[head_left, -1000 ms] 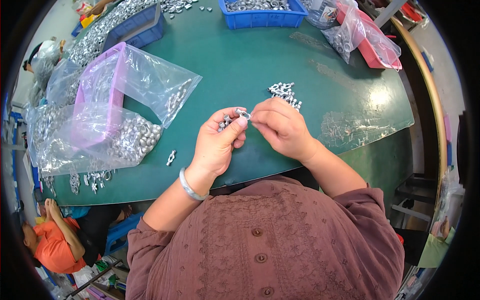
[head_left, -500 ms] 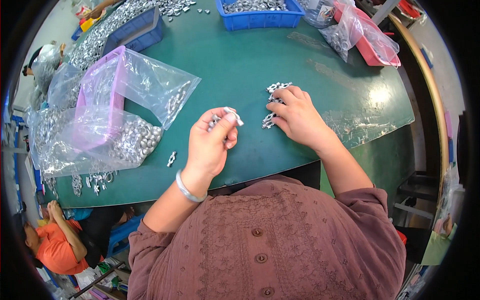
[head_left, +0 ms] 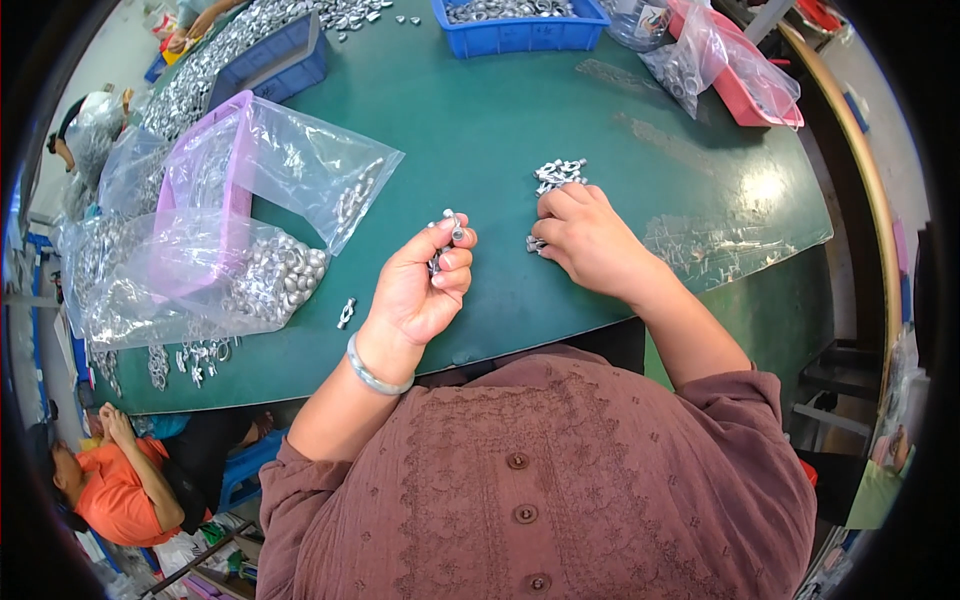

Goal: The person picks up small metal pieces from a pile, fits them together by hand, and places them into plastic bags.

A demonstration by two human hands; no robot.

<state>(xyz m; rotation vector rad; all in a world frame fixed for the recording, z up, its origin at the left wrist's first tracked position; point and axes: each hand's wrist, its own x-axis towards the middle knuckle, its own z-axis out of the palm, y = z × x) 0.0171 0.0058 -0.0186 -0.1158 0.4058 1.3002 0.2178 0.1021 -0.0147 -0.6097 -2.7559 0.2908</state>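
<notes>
My left hand is raised over the green table, closed round a few small silver metal fittings; one sticks up between thumb and forefinger, another shows in the palm. To the right, my right hand reaches down at a small pile of like fittings, with open oval middles. Its fingers are bent together over the near part of the pile, and one piece shows beside the thumb. The fingertips are partly hidden. A single loose fitting lies left of my left wrist.
At the left, clear plastic bags of silver parts lean on a purple basket. Blue trays and a heap of metal parts sit farther back. A pink basket stands far right. A person in orange sits at lower left.
My left hand has turned slightly, so the fitting at its fingertips points more upright. My right hand has shifted a little nearer and to the right, uncovering more of the pile's far part.
</notes>
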